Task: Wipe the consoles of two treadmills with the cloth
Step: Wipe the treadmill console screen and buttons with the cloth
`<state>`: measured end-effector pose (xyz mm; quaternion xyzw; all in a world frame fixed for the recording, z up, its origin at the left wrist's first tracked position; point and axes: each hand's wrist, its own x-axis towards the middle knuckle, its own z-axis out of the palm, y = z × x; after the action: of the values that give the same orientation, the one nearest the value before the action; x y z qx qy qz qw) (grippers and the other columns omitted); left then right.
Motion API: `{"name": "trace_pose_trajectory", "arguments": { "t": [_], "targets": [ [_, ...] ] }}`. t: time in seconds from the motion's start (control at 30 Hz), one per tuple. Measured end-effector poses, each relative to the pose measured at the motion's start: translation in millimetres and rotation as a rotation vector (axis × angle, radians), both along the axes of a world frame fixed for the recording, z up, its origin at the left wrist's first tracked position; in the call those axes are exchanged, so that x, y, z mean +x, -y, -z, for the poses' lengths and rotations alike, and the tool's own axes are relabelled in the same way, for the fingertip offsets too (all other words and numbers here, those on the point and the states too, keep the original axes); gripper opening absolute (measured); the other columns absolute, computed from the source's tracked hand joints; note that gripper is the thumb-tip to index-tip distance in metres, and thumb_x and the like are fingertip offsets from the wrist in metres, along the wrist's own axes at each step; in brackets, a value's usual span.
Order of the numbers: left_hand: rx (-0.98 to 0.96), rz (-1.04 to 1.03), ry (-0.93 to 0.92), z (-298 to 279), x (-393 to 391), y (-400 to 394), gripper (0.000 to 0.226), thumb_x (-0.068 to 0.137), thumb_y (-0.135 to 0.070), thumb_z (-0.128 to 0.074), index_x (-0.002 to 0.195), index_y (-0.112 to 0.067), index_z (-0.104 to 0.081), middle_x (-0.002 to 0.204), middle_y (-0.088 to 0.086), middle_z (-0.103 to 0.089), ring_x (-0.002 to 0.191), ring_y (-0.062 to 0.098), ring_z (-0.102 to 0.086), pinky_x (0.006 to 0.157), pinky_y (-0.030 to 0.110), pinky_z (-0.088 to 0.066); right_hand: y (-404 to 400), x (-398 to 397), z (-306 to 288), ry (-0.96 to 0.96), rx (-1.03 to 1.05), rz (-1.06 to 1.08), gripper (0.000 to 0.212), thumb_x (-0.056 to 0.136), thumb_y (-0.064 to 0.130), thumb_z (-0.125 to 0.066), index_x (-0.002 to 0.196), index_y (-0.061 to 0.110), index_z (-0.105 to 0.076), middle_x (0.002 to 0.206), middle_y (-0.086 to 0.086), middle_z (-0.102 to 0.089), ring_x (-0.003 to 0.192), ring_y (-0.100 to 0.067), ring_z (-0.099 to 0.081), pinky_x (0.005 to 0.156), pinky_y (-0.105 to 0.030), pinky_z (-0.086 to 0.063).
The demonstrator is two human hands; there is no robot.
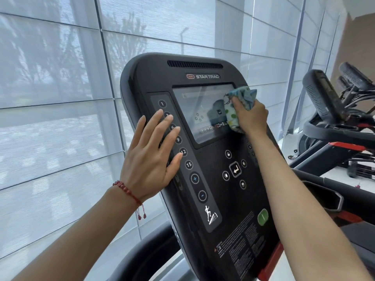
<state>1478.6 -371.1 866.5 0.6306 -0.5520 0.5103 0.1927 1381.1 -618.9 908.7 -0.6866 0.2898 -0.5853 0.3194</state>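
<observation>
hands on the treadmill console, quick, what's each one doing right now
Left hand: open, fingers straight, resting flat on the console's left edge by the number buttons.
Right hand: closed round the cloth, holding it on the screen.

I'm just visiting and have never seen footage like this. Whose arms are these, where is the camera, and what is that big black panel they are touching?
There is no robot here: these are a person's two bare arms, filmed by a wide-angle camera worn on their head, so you look forward and down along the arms as they do. The big black panel is a treadmill console, the control board with a screen in the upper middle and round number buttons down its left side. The right hand grips a bunched cloth, pale with coloured dots, and presses it against the right edge of the screen to wipe it. The left hand, with a red bracelet at its wrist, lies flat with straight fingers on the console's left edge, over some buttons, probably to steady it. At the far right stands another exercise machine. Behind are window blinds.
</observation>
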Motion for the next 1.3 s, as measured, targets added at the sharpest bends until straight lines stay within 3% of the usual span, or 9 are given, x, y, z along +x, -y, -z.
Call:
{"name": "trace_pose_trajectory", "arguments": {
  "t": [0.13, 0.37, 0.53, 0.67, 0.83, 0.97, 1.3],
  "targets": [
    [0.004, -0.012, 0.004, 0, -1, 0, 0.055, 0.098, -0.036, -0.025, 0.121, 0.003, -0.056, 0.132, 0.021, -0.049, 0.133, 0.035, -0.031, 0.112, 0.051, -0.019, -48, 7, 3, 0.009, -0.097, -0.068, 0.035, 0.082, 0.042, -0.065, 0.093, 0.008, -0.067, 0.085, -0.003, -0.069, 0.077, -0.012, -0.060, 0.068, -0.020, -0.045],
    [0.009, -0.042, 0.029, -2, -3, -1, 0.056, 0.099, -0.038, -0.025, 0.120, 0.003, -0.056, 0.131, 0.022, -0.049, 0.132, 0.036, -0.033, 0.111, 0.052, -0.021, -101, 13, 4, 0.021, -0.202, -0.177, 0.028, 0.082, 0.040, -0.066, 0.085, 0.012, -0.065, 0.068, 0.010, -0.058, 0.060, 0.003, -0.052, 0.053, -0.004, -0.040],
    [-0.009, -0.075, 0.067, -3, -3, -5, 0.055, 0.097, -0.040, -0.034, 0.121, 0.004, -0.057, 0.131, 0.022, -0.050, 0.130, 0.036, -0.037, 0.108, 0.051, -0.028, -114, 9, 4, 0.111, -0.113, -0.288, 0.020, 0.079, 0.037, -0.069, 0.077, 0.018, -0.063, 0.069, 0.013, -0.063, 0.068, -0.006, -0.064, 0.060, -0.016, -0.050],
    [-0.076, -0.092, 0.057, 0, -2, -13, 0.057, 0.093, -0.043, -0.044, 0.124, 0.004, -0.054, 0.133, 0.023, -0.048, 0.130, 0.035, -0.038, 0.105, 0.051, -0.032, -133, 20, 2, 0.159, -0.153, -0.250, 0.024, 0.079, 0.039, -0.069, 0.077, 0.016, -0.063, 0.068, 0.010, -0.064, 0.067, -0.009, -0.064, 0.061, -0.019, -0.050],
    [-0.103, -0.104, 0.006, 4, 4, -22, 0.059, 0.093, -0.043, -0.044, 0.129, 0.003, -0.050, 0.137, 0.022, -0.044, 0.131, 0.034, -0.037, 0.106, 0.051, -0.032, -143, 56, -53, 0.120, -0.237, -0.206, 0.038, 0.081, 0.049, -0.062, 0.089, 0.012, -0.065, 0.079, 0.000, -0.069, 0.077, -0.017, -0.066, 0.071, -0.035, -0.054],
    [-0.105, -0.085, -0.016, 11, 6, -29, 0.058, 0.092, -0.040, -0.045, 0.130, 0.003, -0.049, 0.138, 0.021, -0.043, 0.131, 0.033, -0.037, 0.105, 0.051, -0.033, -144, 76, -79, 0.083, -0.263, -0.184, 0.041, 0.081, 0.052, -0.060, 0.088, 0.012, -0.063, 0.077, 0.000, -0.068, 0.077, -0.021, -0.065, 0.072, -0.039, -0.055],
    [-0.063, -0.109, -0.022, 28, 4, -43, 0.058, 0.094, -0.040, -0.042, 0.132, 0.004, -0.046, 0.139, 0.022, -0.043, 0.131, 0.034, -0.036, 0.106, 0.050, -0.032, -162, 28, 2, 0.068, -0.300, -0.230, 0.039, 0.080, 0.046, -0.064, 0.090, 0.008, -0.062, 0.074, -0.002, -0.069, 0.067, -0.017, -0.065, 0.065, -0.039, -0.055]
  ]
}}
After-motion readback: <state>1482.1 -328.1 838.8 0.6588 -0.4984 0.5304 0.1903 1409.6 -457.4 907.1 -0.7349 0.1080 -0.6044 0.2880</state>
